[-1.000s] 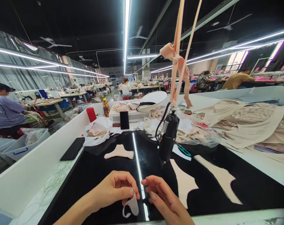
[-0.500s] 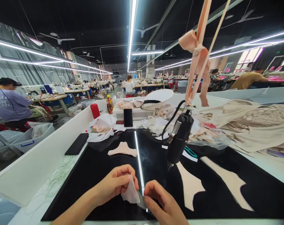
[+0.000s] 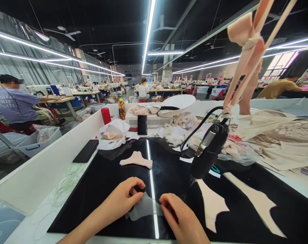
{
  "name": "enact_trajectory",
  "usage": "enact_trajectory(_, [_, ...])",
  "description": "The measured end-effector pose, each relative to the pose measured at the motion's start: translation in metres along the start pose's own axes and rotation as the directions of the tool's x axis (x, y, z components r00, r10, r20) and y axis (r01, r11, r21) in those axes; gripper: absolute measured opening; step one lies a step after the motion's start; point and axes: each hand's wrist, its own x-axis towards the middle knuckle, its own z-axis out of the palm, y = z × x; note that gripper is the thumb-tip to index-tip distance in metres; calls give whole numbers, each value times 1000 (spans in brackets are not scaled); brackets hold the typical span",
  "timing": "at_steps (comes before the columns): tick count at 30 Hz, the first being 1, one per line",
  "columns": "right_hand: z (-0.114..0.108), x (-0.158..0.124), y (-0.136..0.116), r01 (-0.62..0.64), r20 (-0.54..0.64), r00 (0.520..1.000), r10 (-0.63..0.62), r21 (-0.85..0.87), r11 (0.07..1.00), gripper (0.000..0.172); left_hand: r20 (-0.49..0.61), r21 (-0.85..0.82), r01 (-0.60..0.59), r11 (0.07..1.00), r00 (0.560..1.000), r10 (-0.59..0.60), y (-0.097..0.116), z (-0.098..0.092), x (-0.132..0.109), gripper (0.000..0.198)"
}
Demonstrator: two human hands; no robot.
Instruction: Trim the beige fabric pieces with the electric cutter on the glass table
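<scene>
Left hand (image 3: 123, 200): fingers curled, thumb and forefinger closed on near-left edge of pale fabric piece (image 3: 143, 210). Right hand (image 3: 180, 218): fingers bunched narrow, tips down on piece's right edge; pinching or only pressing, cannot tell.

Piece: thin, whitish, half see-through, flat on black tabletop (image 3: 105, 189) at near edge, straight in front. Long axis left to right, spanning gap between hands and crossing bright light strip (image 3: 152, 183) at about a right angle. Narrower end toward right hand, wider end under left fingers.

Just beyond right hand: black hand tool (image 3: 210, 149), tilted, nose down toward tabletop, hung from peach strap (image 3: 245, 57).

Flat on black surface: pink cut piece (image 3: 137, 159) beyond left hand; two longer pink cut pieces (image 3: 212, 203) (image 3: 257, 201) to right.

Left margin: dark phone (image 3: 86, 150) lying flat, coil of pale cord (image 3: 65, 184) near it.

Far end: white bag (image 3: 113, 134), upright phone (image 3: 142, 124), red cup (image 3: 106, 116), bottle (image 3: 122, 109).

Right: heap of beige lace cloth (image 3: 283, 139).

Beyond table, left: seated person in purple shirt (image 3: 14, 103).
</scene>
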Motion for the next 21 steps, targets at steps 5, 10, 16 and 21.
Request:
enact_trajectory(5, [3,-4,18,253,48,967,-251,-302,919,23,38,538,-298,788,943,331,4,1,-10,25])
enact_trajectory(10, [6,-6,24,354,43,927,-373,-430,830,29,179,659,-378,650,919,352,2,9,-12,20])
enact_trajectory(16, [-10,-14,16,300,29,943,-333,-511,805,20,158,660,-503,559,820,551,-15,12,-1,26])
enact_trajectory(21, [-63,-28,20,127,-95,972,-215,-558,820,18,201,679,-613,404,685,701,-27,11,19,29])
